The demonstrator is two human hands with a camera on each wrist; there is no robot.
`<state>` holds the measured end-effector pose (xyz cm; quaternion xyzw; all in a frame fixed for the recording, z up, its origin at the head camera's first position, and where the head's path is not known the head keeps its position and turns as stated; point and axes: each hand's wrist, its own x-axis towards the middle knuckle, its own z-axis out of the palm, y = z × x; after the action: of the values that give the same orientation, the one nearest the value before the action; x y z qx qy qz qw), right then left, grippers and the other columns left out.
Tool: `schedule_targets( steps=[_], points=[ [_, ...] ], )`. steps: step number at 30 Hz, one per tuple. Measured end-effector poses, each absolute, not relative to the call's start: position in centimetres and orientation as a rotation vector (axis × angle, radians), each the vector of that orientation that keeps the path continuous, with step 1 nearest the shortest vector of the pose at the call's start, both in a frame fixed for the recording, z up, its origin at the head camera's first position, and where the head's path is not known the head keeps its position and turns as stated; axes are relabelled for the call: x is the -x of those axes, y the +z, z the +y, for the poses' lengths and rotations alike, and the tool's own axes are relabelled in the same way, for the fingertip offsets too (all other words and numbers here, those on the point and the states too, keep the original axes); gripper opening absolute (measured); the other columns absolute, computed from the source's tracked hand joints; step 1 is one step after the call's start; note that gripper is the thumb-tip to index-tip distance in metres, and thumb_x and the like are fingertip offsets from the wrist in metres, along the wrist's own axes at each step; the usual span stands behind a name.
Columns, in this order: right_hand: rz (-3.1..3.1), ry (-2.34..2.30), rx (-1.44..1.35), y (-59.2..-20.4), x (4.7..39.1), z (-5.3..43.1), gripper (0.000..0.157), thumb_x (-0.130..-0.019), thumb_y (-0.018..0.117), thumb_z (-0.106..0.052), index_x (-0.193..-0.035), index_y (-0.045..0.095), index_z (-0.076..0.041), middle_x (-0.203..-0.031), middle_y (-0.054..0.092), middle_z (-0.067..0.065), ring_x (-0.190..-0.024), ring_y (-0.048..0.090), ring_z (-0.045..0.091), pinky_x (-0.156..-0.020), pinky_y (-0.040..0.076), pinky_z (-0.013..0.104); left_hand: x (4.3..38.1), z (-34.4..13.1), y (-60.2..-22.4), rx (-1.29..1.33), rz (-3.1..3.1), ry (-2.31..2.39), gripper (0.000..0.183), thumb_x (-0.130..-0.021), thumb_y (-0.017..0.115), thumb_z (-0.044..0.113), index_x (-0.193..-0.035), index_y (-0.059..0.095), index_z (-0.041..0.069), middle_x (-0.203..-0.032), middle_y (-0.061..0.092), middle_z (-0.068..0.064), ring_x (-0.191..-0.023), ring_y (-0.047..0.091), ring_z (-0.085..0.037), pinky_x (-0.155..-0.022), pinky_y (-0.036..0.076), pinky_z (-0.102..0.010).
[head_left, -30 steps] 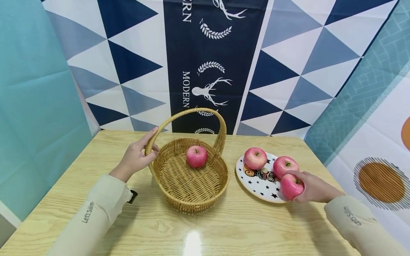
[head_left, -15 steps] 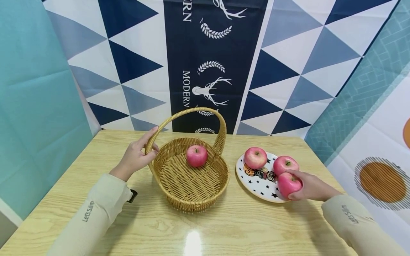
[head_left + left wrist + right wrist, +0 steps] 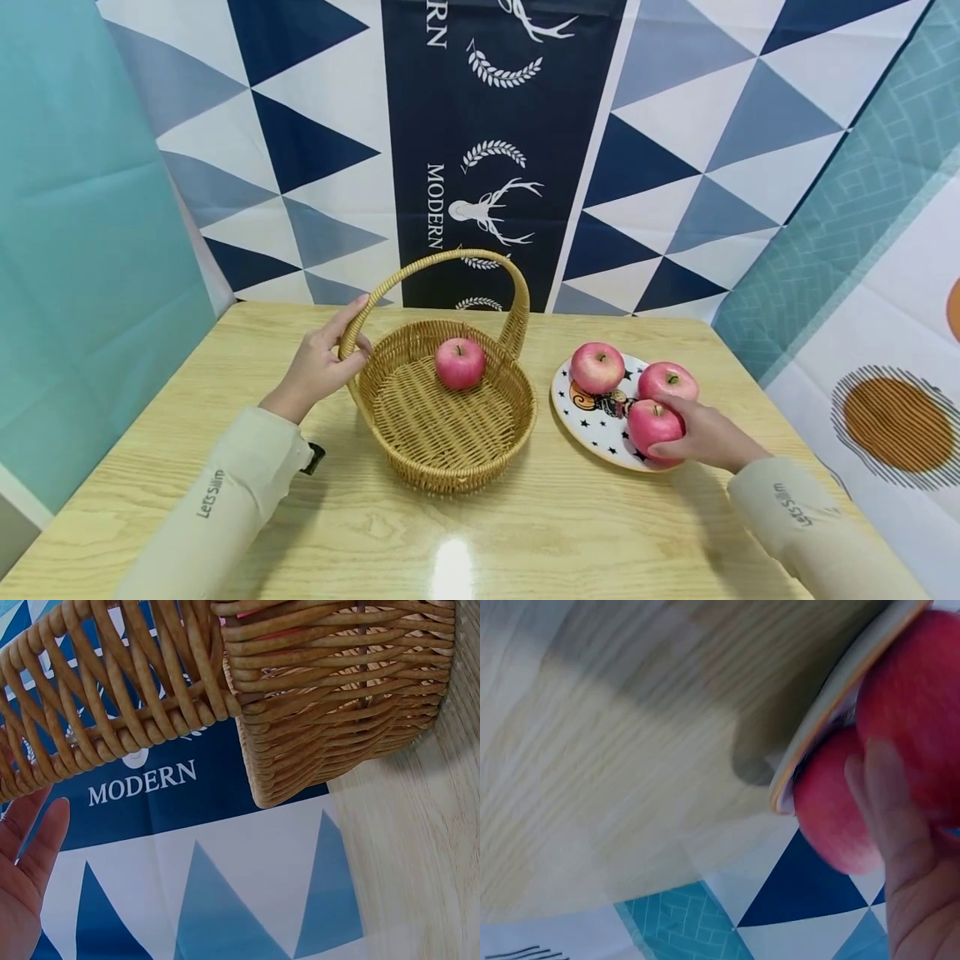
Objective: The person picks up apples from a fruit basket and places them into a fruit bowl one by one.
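At the side of a wicker basket (image 3: 450,479), my left hand (image 3: 318,365) holds the base of its arched handle (image 3: 420,271), thumb and fingers around it. One pink-red apple (image 3: 460,364) lies inside the basket. My right hand (image 3: 708,435) grips another apple (image 3: 651,427) over the front of a white star-printed plate (image 3: 592,435). Behind that hand a second apple (image 3: 667,380) sits on the plate, and a third apple (image 3: 597,367) rests at its back left. In the right wrist view, the gripped apple (image 3: 922,705) overlaps a neighbouring apple (image 3: 832,799).
Both the basket and the plate stand on a light wood table (image 3: 375,542), with the basket left of the plate. A patterned cloth backdrop (image 3: 315,167) hangs behind the table, and teal cloth (image 3: 97,208) closes the left side.
My right hand has moved left with the gripped apple, across the front of the plate. My left hand stays on the handle, and the basket has not moved.
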<state>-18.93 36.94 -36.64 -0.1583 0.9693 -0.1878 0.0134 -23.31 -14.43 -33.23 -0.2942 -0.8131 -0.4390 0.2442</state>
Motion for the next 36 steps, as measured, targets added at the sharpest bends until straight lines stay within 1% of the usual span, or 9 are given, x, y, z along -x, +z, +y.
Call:
schedule_targets(
  steps=[2,6,11,15,18,25,31,33,36],
  points=[
    [3.049,-0.555,0.477,-36.7,18.9,36.7,0.079,-0.070,0.083,-0.034,-0.129,0.050,0.006,-0.108,0.062,0.023,-0.094,0.059,0.038,-0.077,0.050,0.053,23.2,-14.4,-33.1,0.797,-2.226,-1.199,0.064,-0.079,0.058,-0.009,-0.140,0.042,-0.003,-0.082,0.067,-0.012,-0.072,0.057,-0.014,-0.057,0.047,-0.023],
    [3.039,-0.392,0.375,-36.0,18.8,36.4,0.085,-0.070,0.079,-0.048,-0.133,0.050,0.001,-0.111,0.062,0.024,-0.097,0.059,0.040,-0.071,0.050,0.052,23.1,-14.4,-33.1,0.798,-2.226,-1.206,0.064,-0.079,0.058,-0.010,-0.140,0.042,-0.003,-0.081,0.067,-0.012,-0.072,0.058,-0.014,-0.057,0.047,-0.023],
    [3.024,-0.226,0.334,-34.6,18.9,36.4,0.089,-0.068,0.077,-0.056,-0.132,0.053,0.001,-0.114,0.061,0.027,-0.101,0.058,0.043,-0.068,0.051,0.052,23.0,-14.3,-33.1,0.799,-2.227,-1.220,0.064,-0.079,0.058,-0.010,-0.140,0.043,-0.003,-0.081,0.068,-0.011,-0.072,0.058,-0.015,-0.057,0.047,-0.024],
    [3.014,-0.288,0.377,-33.5,19.4,36.3,0.082,-0.071,0.077,-0.049,-0.127,0.054,0.006,-0.110,0.062,0.025,-0.098,0.058,0.041,-0.071,0.052,0.052,23.1,-14.3,-33.2,0.803,-2.223,-1.225,0.063,-0.079,0.058,-0.010,-0.140,0.043,-0.004,-0.081,0.068,-0.011,-0.072,0.058,-0.016,-0.057,0.047,-0.025],
    [3.025,-0.408,0.410,-32.7,19.9,36.1,0.076,-0.073,0.078,-0.043,-0.126,0.055,0.006,-0.108,0.060,0.024,-0.094,0.057,0.038,-0.070,0.053,0.050,23.2,-14.4,-33.2,0.796,-2.227,-1.229,0.064,-0.078,0.058,-0.010,-0.140,0.043,-0.003,-0.080,0.068,-0.011,-0.072,0.058,-0.015,-0.057,0.047,-0.023],
    [3.061,-0.550,0.424,-31.8,20.9,34.7,0.076,-0.077,0.075,-0.042,-0.131,0.051,0.006,-0.124,0.052,0.032,-0.109,0.050,0.047,-0.075,0.052,0.054,23.0,-14.6,-33.1,0.748,-2.275,-1.253,0.065,-0.079,0.056,-0.007,-0.142,0.042,-0.001,-0.082,0.067,-0.011,-0.074,0.058,-0.015,-0.062,0.048,-0.025],
    [3.091,-0.735,0.487,-32.9,21.2,33.5,0.068,-0.082,0.072,-0.029,-0.134,0.048,0.007,-0.122,0.052,0.030,-0.103,0.052,0.042,-0.074,0.053,0.051,23.0,-14.5,-33.1,0.725,-2.270,-1.281,0.065,-0.078,0.056,-0.007,-0.142,0.043,0.000,-0.082,0.067,-0.011,-0.073,0.058,-0.017,-0.060,0.048,-0.025],
    [3.083,-0.800,0.477,-33.2,21.1,33.1,0.068,-0.082,0.072,-0.027,-0.136,0.045,0.006,-0.125,0.049,0.030,-0.107,0.049,0.044,-0.076,0.052,0.053,23.2,-14.4,-33.2,0.733,-2.268,-1.284,0.066,-0.078,0.056,-0.007,-0.142,0.043,0.000,-0.082,0.067,-0.011,-0.073,0.057,-0.016,-0.059,0.047,-0.024],
    [3.111,-0.858,0.464,-33.7,21.2,32.2,0.070,-0.082,0.072,-0.025,-0.138,0.042,0.005,-0.132,0.041,0.032,-0.116,0.042,0.048,-0.079,0.048,0.062,23.2,-14.4,-33.3,0.736,-2.259,-1.294,0.066,-0.077,0.055,-0.007,-0.142,0.043,0.000,-0.081,0.067,-0.011,-0.072,0.057,-0.015,-0.058,0.047,-0.024]
  ],
)
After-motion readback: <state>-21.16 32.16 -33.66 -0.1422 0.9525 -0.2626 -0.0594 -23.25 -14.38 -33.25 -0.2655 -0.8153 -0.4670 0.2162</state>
